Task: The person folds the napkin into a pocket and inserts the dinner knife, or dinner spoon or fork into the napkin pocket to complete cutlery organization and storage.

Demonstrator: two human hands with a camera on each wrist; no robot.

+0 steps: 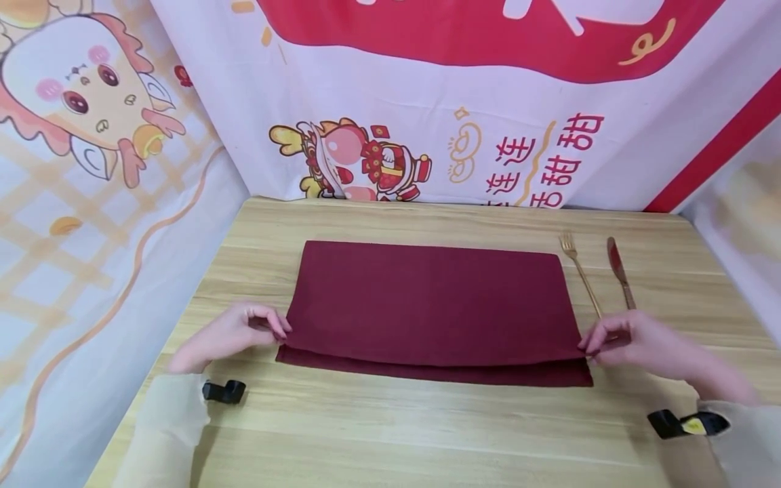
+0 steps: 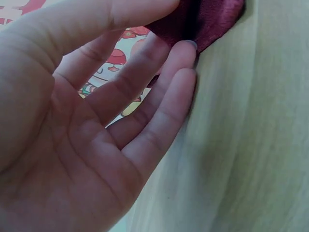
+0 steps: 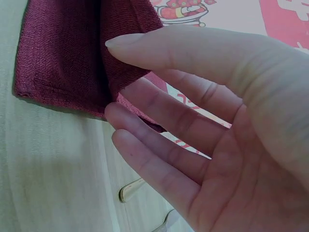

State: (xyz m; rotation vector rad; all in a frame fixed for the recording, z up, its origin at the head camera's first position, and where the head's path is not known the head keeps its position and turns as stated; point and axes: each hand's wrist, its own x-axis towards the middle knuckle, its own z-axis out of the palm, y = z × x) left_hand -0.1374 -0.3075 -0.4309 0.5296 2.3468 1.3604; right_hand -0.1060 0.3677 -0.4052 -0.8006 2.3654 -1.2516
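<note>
Now folding the dark red cloth napkin (image 1: 430, 305) on the wooden table (image 1: 390, 434).
Left hand (image 1: 228, 335) and right hand (image 1: 634, 342) pinch its upper layer's near corners with narrow fingers; next, probably aligning edges.

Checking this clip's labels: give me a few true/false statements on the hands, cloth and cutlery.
1. Each hand pinches a corner of the cloth's upper layer. True: left hand, right hand.
2. The cloth is blue. False: dark red.
3. A fork and knife lie right of the cloth. True.
4. The cutlery lies on the cloth. False: on the bare table.
5. The cloth is crumpled in a ball. False: it lies flat, folded.
</note>
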